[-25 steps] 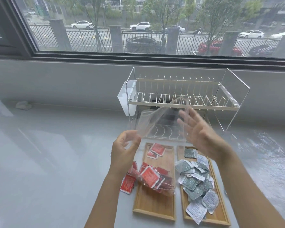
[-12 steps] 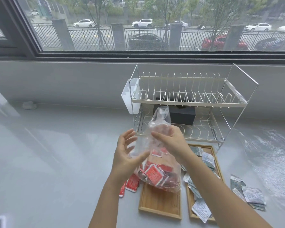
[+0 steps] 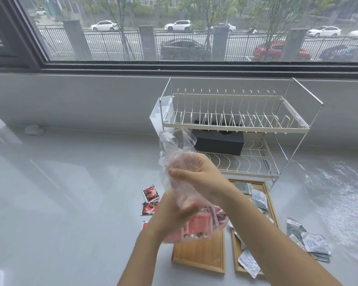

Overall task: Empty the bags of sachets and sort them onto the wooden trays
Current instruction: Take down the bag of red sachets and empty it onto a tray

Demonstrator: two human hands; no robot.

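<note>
Directly before a dish rack (image 3: 232, 124), my right hand (image 3: 201, 178) and left hand (image 3: 172, 215) clutch an upright plastic bag (image 3: 178, 153) of red sachets (image 3: 198, 226) over the wooden trays (image 3: 198, 252).

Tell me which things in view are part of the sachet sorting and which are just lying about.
Part of the job:
clear plastic bag with red sachets inside, held by left hand and right hand
left wooden tray
right wooden tray
grey sachets
loose red sachets

Lying about:
dish rack
black box
</note>
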